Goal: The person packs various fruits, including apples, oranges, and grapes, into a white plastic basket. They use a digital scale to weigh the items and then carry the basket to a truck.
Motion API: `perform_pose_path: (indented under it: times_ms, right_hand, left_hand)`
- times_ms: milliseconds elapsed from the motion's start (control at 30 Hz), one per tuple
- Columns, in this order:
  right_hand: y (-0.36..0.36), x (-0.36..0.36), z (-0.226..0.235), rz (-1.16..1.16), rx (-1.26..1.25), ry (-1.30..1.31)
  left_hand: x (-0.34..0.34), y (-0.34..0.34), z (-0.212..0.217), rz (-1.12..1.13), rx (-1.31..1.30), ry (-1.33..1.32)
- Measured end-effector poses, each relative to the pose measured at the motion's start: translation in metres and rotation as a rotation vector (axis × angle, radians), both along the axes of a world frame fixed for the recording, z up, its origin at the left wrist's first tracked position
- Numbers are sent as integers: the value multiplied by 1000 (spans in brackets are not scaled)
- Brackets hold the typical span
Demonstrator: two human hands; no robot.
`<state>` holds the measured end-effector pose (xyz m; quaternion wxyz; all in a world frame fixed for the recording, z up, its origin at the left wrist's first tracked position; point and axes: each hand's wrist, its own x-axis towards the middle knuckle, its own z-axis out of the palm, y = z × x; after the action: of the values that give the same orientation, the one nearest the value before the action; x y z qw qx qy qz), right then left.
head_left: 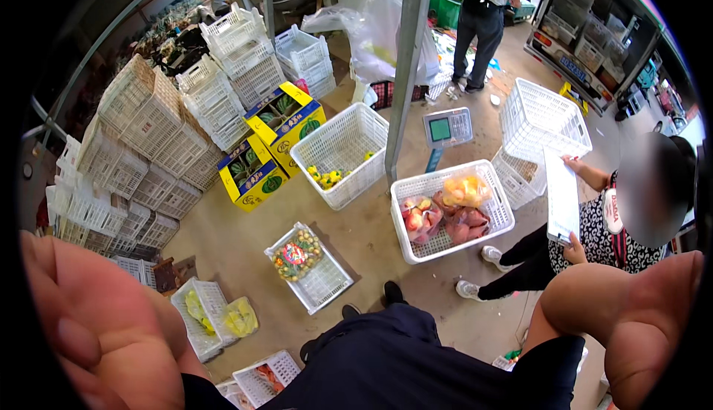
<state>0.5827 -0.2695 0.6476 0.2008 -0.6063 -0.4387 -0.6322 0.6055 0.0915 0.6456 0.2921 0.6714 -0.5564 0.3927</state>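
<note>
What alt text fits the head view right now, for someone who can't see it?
Seen from above, the person's left hand and right hand are raised close to the camera, holding nothing visible. Below, a white crate of bagged fruit sits on the concrete floor beside a scale. A co-worker holds a white board; white crates are stacked at left.

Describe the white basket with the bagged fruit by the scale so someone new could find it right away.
Start at the grey metal post in the middle of the floor, with the small weighing scale beside it. Just below the scale sits a white plastic basket. Unlike the nearby white baskets, it holds several clear bags of red and yellow fruit, and a person holding a white board stands right beside it.
</note>
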Motion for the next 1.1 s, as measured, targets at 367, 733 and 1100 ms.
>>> perform_pose_path:
  times_ms: [367,733,1100]
  right_hand:
    - [16,61,-208,-19,211,903]
    - [-54,-176,-697,-781,143,2707]
    - [-41,-37,-686,-345,520,2224]
  left_hand:
    - [21,10,-68,219,-165,219]
    - [-168,162,-499,1154,-379,1538]
    - [-283,182,-638,1189,-71,1970]
